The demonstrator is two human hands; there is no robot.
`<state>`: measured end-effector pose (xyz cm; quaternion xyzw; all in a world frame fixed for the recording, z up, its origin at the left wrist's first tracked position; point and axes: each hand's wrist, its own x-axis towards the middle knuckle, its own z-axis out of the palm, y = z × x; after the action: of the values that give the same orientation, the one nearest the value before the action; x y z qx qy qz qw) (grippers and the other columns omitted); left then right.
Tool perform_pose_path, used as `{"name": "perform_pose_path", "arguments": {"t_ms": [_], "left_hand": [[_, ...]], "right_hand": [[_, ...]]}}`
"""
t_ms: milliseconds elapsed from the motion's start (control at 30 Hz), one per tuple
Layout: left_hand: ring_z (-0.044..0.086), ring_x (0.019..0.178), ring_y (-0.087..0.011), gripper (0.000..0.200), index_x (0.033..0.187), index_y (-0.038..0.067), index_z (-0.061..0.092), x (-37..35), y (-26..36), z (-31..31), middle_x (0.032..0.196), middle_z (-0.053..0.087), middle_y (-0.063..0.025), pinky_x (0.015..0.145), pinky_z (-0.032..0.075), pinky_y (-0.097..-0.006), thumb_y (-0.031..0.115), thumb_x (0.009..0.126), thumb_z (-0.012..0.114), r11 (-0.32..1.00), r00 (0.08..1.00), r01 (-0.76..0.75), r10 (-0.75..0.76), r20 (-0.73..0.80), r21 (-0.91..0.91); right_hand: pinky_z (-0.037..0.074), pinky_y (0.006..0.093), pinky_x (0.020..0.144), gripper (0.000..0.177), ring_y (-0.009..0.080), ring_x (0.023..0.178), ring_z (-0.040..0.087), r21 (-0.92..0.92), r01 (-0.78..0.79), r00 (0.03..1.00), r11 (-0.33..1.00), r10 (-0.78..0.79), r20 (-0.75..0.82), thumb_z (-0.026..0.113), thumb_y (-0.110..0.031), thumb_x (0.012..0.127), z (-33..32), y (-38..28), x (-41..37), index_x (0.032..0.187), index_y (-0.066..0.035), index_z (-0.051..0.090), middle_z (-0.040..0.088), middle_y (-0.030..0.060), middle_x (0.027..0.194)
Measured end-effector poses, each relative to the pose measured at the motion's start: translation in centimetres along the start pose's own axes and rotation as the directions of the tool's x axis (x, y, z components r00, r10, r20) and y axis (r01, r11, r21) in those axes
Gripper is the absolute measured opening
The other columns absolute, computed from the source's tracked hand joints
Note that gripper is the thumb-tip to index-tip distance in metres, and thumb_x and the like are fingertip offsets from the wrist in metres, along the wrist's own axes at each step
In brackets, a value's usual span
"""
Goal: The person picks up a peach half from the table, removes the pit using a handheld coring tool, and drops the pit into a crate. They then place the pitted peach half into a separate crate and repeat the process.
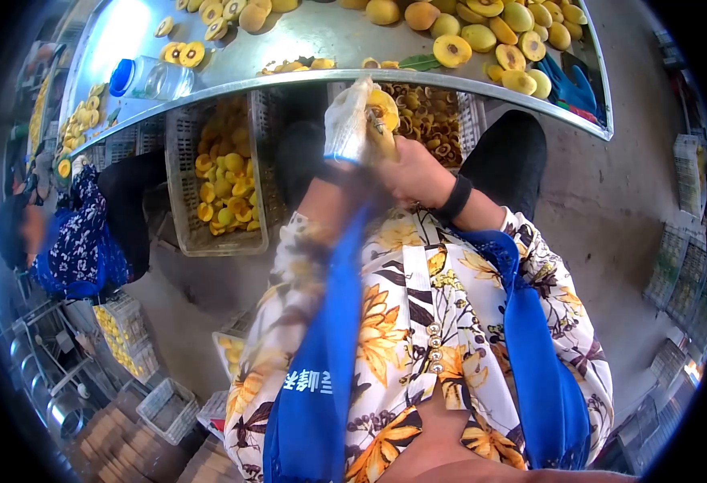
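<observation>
My left hand (347, 125), in a whitish glove with a blue cuff, holds a yellow fruit half (383, 105) just below the metal table's front edge. My bare right hand (418, 171), with a black band at the wrist, is closed around the handle of a small tool (385, 143), its tip against the fruit's cut face. The tool's tip is too small to make out. Under the hands stands a crate of cut fruit pieces (430, 113).
The metal table (273, 50) bears whole and halved yellow fruit (452, 51), a blue-capped bottle (156, 78) and a blue glove (570, 84). A crate (178, 193) of fruit halves stands left of my knees. A co-worker (88, 233) sits at far left.
</observation>
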<state>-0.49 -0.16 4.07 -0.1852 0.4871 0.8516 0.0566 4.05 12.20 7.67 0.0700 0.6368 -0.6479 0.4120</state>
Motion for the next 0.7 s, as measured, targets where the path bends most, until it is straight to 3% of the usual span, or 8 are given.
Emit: {"name": "perform_pose_path", "arguments": {"t_ms": [233, 400, 433, 500, 533, 567, 600, 700], "left_hand": [[0.059, 0.063, -0.0181, 0.032, 0.093, 0.002, 0.059, 0.5, 0.0, 1.0, 0.077, 0.061, -0.0091, 0.056, 0.051, -0.0295, 0.033, 0.088, 0.057, 0.990, 0.999, -0.020, 0.026, -0.037, 0.139], [0.058, 0.063, -0.0251, 0.054, 0.086, 0.005, 0.058, 2.6, 0.7, -2.0, 0.077, 0.061, -0.0109, 0.054, 0.049, -0.0330, 0.055, 0.089, 0.038, 0.931, 0.928, 0.141, -0.243, -0.283, -0.336], [0.058, 0.065, -0.0249, 0.055, 0.084, 0.006, 0.058, 3.2, 2.0, -5.6, 0.077, 0.061, -0.0108, 0.055, 0.048, -0.0313, 0.056, 0.090, 0.035, 0.833, 0.969, 0.185, -0.243, -0.045, -0.522], [0.059, 0.069, -0.0242, 0.051, 0.088, 0.003, 0.059, 3.1, 4.2, -11.6, 0.083, 0.061, -0.0120, 0.059, 0.051, -0.0324, 0.048, 0.093, 0.036, 0.980, 0.981, -0.087, 0.053, -0.188, -0.177], [0.062, 0.078, -0.0254, 0.038, 0.091, 0.003, 0.060, 2.2, 5.9, -11.0, 0.083, 0.063, -0.0130, 0.066, 0.053, -0.0397, 0.040, 0.086, 0.057, 0.885, 0.791, -0.326, 0.448, -0.416, 0.332], [0.062, 0.085, -0.0257, 0.038, 0.102, 0.000, 0.060, 1.6, 7.4, -11.5, 0.093, 0.064, -0.0141, 0.077, 0.051, -0.0415, 0.031, 0.082, 0.065, 0.780, 0.746, -0.158, 0.496, -0.445, 0.605], [0.061, 0.094, -0.0268, 0.047, 0.111, 0.000, 0.058, 2.2, 8.2, -13.3, 0.105, 0.063, -0.0159, 0.084, 0.048, -0.0360, 0.036, 0.082, 0.064, 0.383, 0.675, -0.011, 0.684, -0.276, 0.924], [0.056, 0.107, -0.0265, 0.054, 0.120, 0.003, 0.054, 2.8, 10.4, -7.9, 0.121, 0.056, -0.0156, 0.092, 0.043, -0.0327, 0.038, 0.080, 0.065, 0.123, 0.754, -0.114, 0.657, 0.005, 0.986]], "right_hand": [[0.029, 0.0209, 0.032, 0.008, 0.0060, 0.037, 0.036, 0.279, -0.128, 0.965, 0.952, 0.055, 0.255, 0.052, -0.011, 0.087, -1.8, 1.4, 1.1, 0.088, -0.006, 0.045, 0.042, -0.0005, 0.056], [0.029, 0.0229, 0.034, 0.011, 0.0067, 0.038, 0.036, 0.536, -0.129, 0.852, 0.834, -0.183, 0.491, 0.056, -0.015, 0.086, -2.9, 2.1, 1.9, 0.084, -0.006, 0.051, 0.044, -0.0026, 0.057], [0.030, 0.0227, 0.034, 0.011, 0.0066, 0.039, 0.036, 0.567, -0.116, 0.825, 0.816, -0.239, 0.512, 0.057, -0.016, 0.086, -3.1, 2.5, 1.9, 0.085, -0.006, 0.051, 0.045, -0.0025, 0.058], [0.032, 0.0222, 0.036, 0.012, 0.0073, 0.040, 0.039, 0.343, -0.010, 0.887, 0.939, -0.150, 0.436, 0.057, -0.017, 0.086, -4.0, 3.2, 2.3, 0.086, -0.006, 0.053, 0.047, -0.0016, 0.058], [0.033, 0.0220, 0.037, 0.012, 0.0076, 0.040, 0.040, 0.218, 0.036, 0.916, 0.975, -0.120, 0.383, 0.057, -0.017, 0.086, -4.6, 3.5, 2.7, 0.086, -0.006, 0.053, 0.048, -0.0012, 0.058], [0.035, 0.0218, 0.038, 0.012, 0.0080, 0.041, 0.041, 0.090, 0.060, 0.941, 0.994, -0.086, 0.328, 0.057, -0.018, 0.086, -4.8, 3.9, 2.7, 0.087, -0.006, 0.054, 0.049, -0.0007, 0.058], [0.036, 0.0229, 0.038, 0.013, 0.0090, 0.041, 0.043, 0.001, 0.075, 0.961, 0.997, -0.072, 0.266, 0.057, -0.018, 0.085, -4.7, 4.2, 2.6, 0.086, -0.005, 0.054, 0.050, 0.0003, 0.058], [0.038, 0.0245, 0.039, 0.015, 0.0100, 0.041, 0.046, -0.175, 0.085, 0.995, 0.981, -0.074, 0.070, 0.059, -0.017, 0.083, -4.0, 3.8, 2.1, 0.086, -0.004, 0.055, 0.053, 0.0021, 0.058]]}}
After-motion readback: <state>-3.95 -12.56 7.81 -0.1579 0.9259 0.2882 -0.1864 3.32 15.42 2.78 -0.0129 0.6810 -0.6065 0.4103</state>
